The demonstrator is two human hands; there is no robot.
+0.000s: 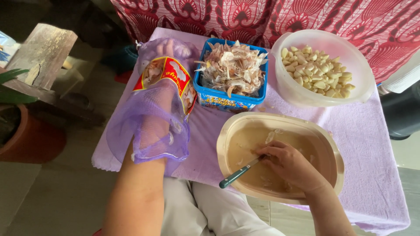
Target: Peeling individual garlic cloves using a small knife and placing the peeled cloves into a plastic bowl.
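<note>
Left hand: deep inside the purple net bag; grip cannot be seen.
Right hand: in the tan bowl, closed around a green-handled knife.

**One hand in the mesh bag, the other in the tub**

The left hand is pushed deep inside a purple mesh bag with a red label, lying on the lilac-covered tabletop. The right hand rests inside a beige oval tub of cloudy water, its fingers closed around a green-handled knife. Behind stand a blue box heaped with papery skins and a white bowl of peeled garlic cloves.
</note>
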